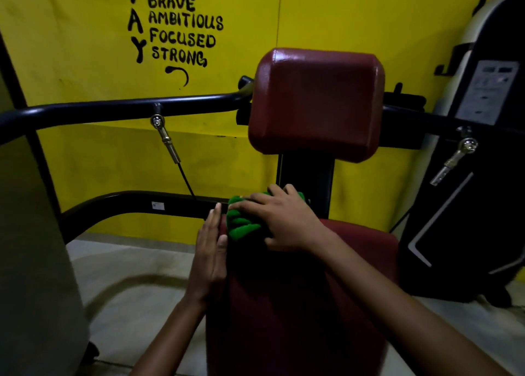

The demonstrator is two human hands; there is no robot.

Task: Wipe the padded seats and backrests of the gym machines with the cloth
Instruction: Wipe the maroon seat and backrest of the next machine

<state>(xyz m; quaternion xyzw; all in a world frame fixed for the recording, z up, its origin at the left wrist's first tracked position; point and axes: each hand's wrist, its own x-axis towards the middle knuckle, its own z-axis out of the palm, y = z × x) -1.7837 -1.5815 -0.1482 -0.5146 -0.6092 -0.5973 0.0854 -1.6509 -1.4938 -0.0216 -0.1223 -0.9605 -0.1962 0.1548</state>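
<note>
A dark red padded seat [355, 276] runs from the bottom centre up to a black post. Above it stands a dark red padded backrest [315, 103]. A bunched green cloth [241, 225] lies on the seat's far left corner. My right hand [281, 222] lies over the cloth and presses it onto the pad, fingers spread and bent over it. My left hand [210, 253] rests flat against the seat's left side edge, fingers straight, just left of the cloth.
Black machine arms [113, 111] cross behind the backrest, with steel cable fittings [164, 137] hanging from them. A yellow wall with black lettering [181, 20] stands behind. A white and black machine housing [483, 120] is at the right, a grey column [31, 262] at the left.
</note>
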